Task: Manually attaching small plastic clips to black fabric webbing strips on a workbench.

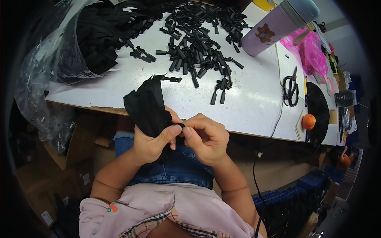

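My left hand [149, 144] grips a bundle of black strips [147, 106] just off the counter's [254, 107] near edge; my right hand [206, 137] pinches a small black clip at their end. I judge I'm fitting it; next needs steady alignment.

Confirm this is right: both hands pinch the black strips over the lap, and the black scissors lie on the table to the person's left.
Not quite. The head view shows the black scissors on the white table to the person's right, not left. The rest holds: the left hand and right hand pinch the black strips over the lap.
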A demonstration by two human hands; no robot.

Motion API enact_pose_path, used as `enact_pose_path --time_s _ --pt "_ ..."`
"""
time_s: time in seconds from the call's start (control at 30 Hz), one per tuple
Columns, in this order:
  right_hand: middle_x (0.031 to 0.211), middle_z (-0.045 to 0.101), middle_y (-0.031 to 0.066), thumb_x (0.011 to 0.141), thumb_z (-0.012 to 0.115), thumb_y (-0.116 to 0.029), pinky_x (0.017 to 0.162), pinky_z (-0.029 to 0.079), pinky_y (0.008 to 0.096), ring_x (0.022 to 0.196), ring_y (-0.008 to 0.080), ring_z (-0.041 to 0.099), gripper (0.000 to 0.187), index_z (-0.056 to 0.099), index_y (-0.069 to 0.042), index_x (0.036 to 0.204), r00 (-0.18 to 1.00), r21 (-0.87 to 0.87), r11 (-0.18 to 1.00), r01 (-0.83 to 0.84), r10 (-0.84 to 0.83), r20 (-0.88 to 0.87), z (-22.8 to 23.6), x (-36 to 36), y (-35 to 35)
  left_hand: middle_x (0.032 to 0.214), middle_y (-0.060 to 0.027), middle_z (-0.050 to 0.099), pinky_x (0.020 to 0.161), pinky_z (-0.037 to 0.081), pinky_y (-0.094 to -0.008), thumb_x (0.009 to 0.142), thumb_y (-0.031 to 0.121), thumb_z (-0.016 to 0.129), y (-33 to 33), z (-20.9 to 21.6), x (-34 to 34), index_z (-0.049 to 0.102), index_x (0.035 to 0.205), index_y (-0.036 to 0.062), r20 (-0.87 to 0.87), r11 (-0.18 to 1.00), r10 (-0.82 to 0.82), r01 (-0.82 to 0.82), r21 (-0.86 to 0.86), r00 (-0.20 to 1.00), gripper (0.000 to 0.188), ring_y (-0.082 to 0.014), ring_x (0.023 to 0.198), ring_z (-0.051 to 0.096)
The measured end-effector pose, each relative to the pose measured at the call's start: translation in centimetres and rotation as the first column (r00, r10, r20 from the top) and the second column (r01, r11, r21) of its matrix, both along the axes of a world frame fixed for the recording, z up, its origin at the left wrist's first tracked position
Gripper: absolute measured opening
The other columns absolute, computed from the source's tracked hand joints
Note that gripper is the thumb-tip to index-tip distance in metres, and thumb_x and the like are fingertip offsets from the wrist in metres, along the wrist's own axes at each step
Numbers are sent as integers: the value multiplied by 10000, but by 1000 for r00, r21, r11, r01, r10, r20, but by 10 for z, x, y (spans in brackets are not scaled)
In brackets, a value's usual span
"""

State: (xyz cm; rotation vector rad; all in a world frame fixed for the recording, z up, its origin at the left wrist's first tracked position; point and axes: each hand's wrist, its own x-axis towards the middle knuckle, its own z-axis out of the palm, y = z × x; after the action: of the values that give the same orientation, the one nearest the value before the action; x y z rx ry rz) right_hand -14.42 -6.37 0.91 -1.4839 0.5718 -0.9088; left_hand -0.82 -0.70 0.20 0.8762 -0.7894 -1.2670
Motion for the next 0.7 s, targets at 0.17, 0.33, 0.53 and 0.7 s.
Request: enact_pose_path --time_s 0.17,0.33,0.53,0.7 --pt "696 535 27 790 541 -22 465 379 164 548 47 487 50 547 27 800 973 397 903 -164 80 218 -6 -2 0 840 -62 483 449 396 -192 785 49 566 2 -6 3 522 910 30 471 956 152 -9 -293 869 134 -81 526 469" --pt "696 534 77 719 599 -65 509 405 226 580 138 501 157 539 15 839 942 -240 969 54 -129 -311 6 -1 -34 744 -73 490 520 465 -260 829 132 524 1 0 -7 485 876 -7 -51 998 59 -61 -30 997 152 -135 583 513" --pt "841 527 68 652 591 -39 632 443 317 767 240 491 193 575 -33 844 591 -826 563 -41 -653 -474 1 -19 -78 634 -57 467 548 474 -270 842 169 505 -4 7 -2 468 847 -9 -243 992 11 21 128 970 182 -125 577 506" --pt "834 570 56 638 576 12 653 427 313 780 227 494 174 588 -40 803 717 -777 629 -16 -535 -447 2 -40 -70 642 -40 469 480 372 -207 839 189 510 -1 5 7 474 853 5 -112 992 -46 58 112 993 188 -89 549 453"
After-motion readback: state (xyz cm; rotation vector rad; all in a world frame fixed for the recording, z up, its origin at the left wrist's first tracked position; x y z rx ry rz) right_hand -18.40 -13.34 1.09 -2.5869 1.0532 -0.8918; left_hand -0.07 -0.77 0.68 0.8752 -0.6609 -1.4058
